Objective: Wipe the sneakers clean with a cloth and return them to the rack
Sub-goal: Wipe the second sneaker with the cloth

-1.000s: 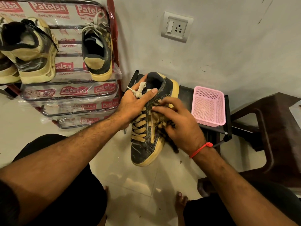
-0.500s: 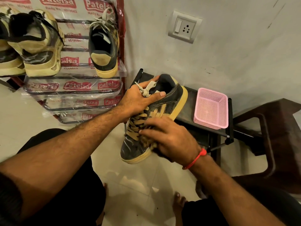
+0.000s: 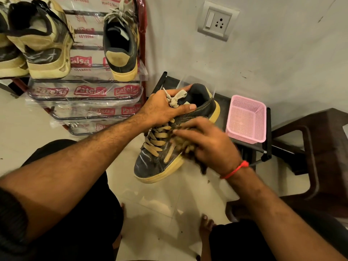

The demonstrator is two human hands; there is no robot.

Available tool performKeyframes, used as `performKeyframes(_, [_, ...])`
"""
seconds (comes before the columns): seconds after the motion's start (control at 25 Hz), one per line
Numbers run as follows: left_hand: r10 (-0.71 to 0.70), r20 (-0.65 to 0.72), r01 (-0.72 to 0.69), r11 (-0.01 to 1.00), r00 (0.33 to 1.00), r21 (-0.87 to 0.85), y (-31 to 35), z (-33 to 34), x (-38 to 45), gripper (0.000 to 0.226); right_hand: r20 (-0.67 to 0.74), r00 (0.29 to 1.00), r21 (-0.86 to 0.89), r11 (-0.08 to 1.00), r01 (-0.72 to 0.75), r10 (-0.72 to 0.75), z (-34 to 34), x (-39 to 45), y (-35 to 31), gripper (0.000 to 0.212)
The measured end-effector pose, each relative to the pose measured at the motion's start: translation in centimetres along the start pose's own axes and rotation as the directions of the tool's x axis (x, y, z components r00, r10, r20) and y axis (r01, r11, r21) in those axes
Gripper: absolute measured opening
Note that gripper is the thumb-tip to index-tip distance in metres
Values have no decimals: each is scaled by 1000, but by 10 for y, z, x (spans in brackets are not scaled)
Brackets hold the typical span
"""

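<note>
Left hand [image 3: 162,108] clamps the dark sneaker [image 3: 169,147] at the tongue and collar, fingers [image 3: 185,106] curled over the opening, shoe held in mid-air; right hand [image 3: 207,146] fingers bunched around a fuzzy cloth [image 3: 183,143], pressing it on the laces just below the left fingers; shoe looks light, stiff-soled with a soft upper; collar grip suits it; rack [image 3: 84,95] left of the fingers holds its mate [image 3: 121,46].
</note>
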State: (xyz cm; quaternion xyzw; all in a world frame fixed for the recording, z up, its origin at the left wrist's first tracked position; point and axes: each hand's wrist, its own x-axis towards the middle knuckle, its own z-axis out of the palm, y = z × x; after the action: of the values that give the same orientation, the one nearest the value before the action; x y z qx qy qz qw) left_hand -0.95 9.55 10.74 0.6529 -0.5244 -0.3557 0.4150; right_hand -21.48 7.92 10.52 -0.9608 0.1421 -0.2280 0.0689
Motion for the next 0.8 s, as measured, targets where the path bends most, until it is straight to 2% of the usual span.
performKeyframes(0.08, [-9, -48, 10, 999, 999, 33, 2, -1, 2, 74, -175, 970, -20, 984, -177, 171, -16, 4, 23, 33])
performKeyframes(0.12, [-19, -74, 22, 999, 997, 48, 2, 0, 3, 72, -201, 958, -16, 977, -213, 206, -16, 5, 24, 33])
performKeyframes(0.16, [-28, -93, 34, 997, 995, 63, 3, 0, 3, 69, -183, 965, -14, 981, -191, 186, -10, 4, 17, 34])
performKeyframes(0.28, [-32, -112, 48, 989, 993, 142, 2, -2, 0, 64, 27, 997, 23, 998, 66, -67, 18, -2, -27, 33])
performKeyframes(0.32, [-26, -107, 42, 988, 994, 150, 2, -4, 0, 65, 63, 995, 32, 996, 79, -81, 14, 0, -22, 31])
performKeyframes(0.36, [-21, -105, 37, 988, 994, 152, 2, -5, 0, 65, 31, 999, 21, 1000, 20, -21, 6, 4, -9, 31])
performKeyframes(0.44, [-14, -109, 32, 986, 994, 161, 4, -4, 1, 64, -144, 974, -7, 984, -179, 176, -14, 11, 23, 34])
performKeyframes(0.48, [-13, -118, 33, 986, 993, 166, 4, -3, 2, 64, -167, 963, -2, 977, -214, 210, -17, 11, 27, 35])
performKeyframes(0.52, [-11, -130, 34, 985, 991, 172, 4, -2, 3, 63, -140, 976, 12, 985, -169, 169, -13, 10, 20, 35])
performKeyframes(0.6, [-12, -146, 40, 981, 989, 192, 4, -1, 2, 62, 35, 997, 66, 996, 62, -65, 10, 3, -20, 32])
performKeyframes(0.64, [-14, -145, 42, 980, 989, 196, 5, -2, 1, 63, 124, 977, 89, 983, 163, -173, 17, -2, -35, 31])
performKeyframes(0.68, [-13, -139, 40, 980, 990, 196, 5, -3, 0, 63, 180, 961, 103, 975, 195, -211, 15, -1, -36, 31])
performKeyframes(0.72, [-5, -132, 31, 980, 991, 196, 5, -4, -1, 64, 171, 970, 93, 983, 156, -171, 9, 4, -25, 32])
performKeyframes(0.8, [25, -121, 1, 979, 992, 206, 5, -4, 0, 65, -11, 998, 20, 998, -54, 55, -9, 12, 8, 35])
